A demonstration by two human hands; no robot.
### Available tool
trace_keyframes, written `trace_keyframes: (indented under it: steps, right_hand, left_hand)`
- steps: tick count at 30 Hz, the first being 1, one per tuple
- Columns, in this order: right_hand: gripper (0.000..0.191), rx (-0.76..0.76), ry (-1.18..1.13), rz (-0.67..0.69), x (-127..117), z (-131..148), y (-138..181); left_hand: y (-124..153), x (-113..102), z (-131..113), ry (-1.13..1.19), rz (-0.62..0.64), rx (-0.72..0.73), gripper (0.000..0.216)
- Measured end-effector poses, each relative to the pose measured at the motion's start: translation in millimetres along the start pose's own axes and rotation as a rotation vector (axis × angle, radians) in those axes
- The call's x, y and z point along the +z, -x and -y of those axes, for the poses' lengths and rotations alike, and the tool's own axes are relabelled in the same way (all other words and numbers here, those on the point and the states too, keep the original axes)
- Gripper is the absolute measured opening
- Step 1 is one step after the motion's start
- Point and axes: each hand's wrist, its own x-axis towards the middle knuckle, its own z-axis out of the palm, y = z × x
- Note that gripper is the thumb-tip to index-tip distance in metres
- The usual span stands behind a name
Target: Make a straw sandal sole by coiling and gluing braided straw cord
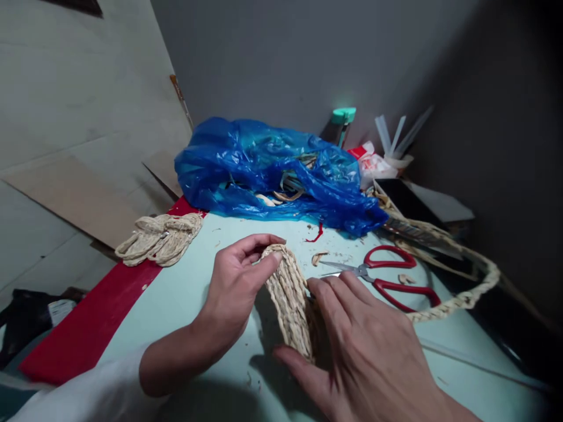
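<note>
A flat piece of braided straw [288, 299], its rows of plait laid side by side with a rounded top end, is held up above the table. My left hand [240, 287] pinches that rounded end, thumb on the near face and fingers behind. Around the lower right side, my right hand [360, 346] grips the piece with the thumb at its bottom edge; part of the piece is hidden behind these fingers. A long loose straw braid [477, 293] loops out to the right of my right hand. Red-handled scissors [365, 271] lie just beyond that hand, blades partly apart.
Several finished-looking braided straw pieces [160, 237] lie on the red strip [94, 319] at the left. A blue plastic bag [264, 158] with straw inside fills the back of the pale green table [176, 316]. A dark tray [422, 211] and a cup of clear sticks [396, 152] stand back right.
</note>
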Motion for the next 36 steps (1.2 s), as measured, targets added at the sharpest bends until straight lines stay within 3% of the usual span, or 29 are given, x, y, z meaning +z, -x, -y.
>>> trace_keyframes:
  steps: [7,11,16,19,22,25,27,29,32,36]
  right_hand:
    - [0.052,-0.007,0.040,-0.038,7,-1,-3]
    - [0.025,-0.028,0.086,-0.048,7,-1,-10]
    - [0.017,-0.078,0.121,-0.118,6,-5,-16]
    - [0.019,-0.107,0.135,-0.124,3,-10,-17]
    - [0.021,-0.133,0.147,-0.135,-1,-17,-18]
    - [0.025,-0.164,0.165,-0.131,-2,-27,-18]
    - [0.025,-0.179,0.163,-0.120,-1,-33,-16]
    - [0.023,-0.177,0.143,-0.104,2,-38,-12]
    - [0.026,-0.180,0.116,-0.081,6,-41,-7]
    - [0.027,-0.228,0.109,-0.078,7,-40,-6]
  left_hand:
    - [2,0,-6,0.053,-0.021,0.105,0.022]
    - [-1,-3,-6,0.103,-0.007,0.137,0.022]
    - [-7,-12,-5,0.138,0.135,0.061,0.025]
    - [-10,-18,-6,0.074,0.209,0.092,0.027]
    - [-13,-27,-11,-0.036,0.226,0.223,0.035]
    - [-17,-37,-18,-0.259,0.191,0.490,0.045]
    - [-19,-41,-21,-0.574,0.260,0.777,0.061]
    - [-20,-41,-19,-0.866,0.407,0.979,0.079]
    - [-20,-37,-9,-1.112,0.553,1.020,0.080]
    - [-20,-33,2,-1.176,0.558,1.037,0.059]
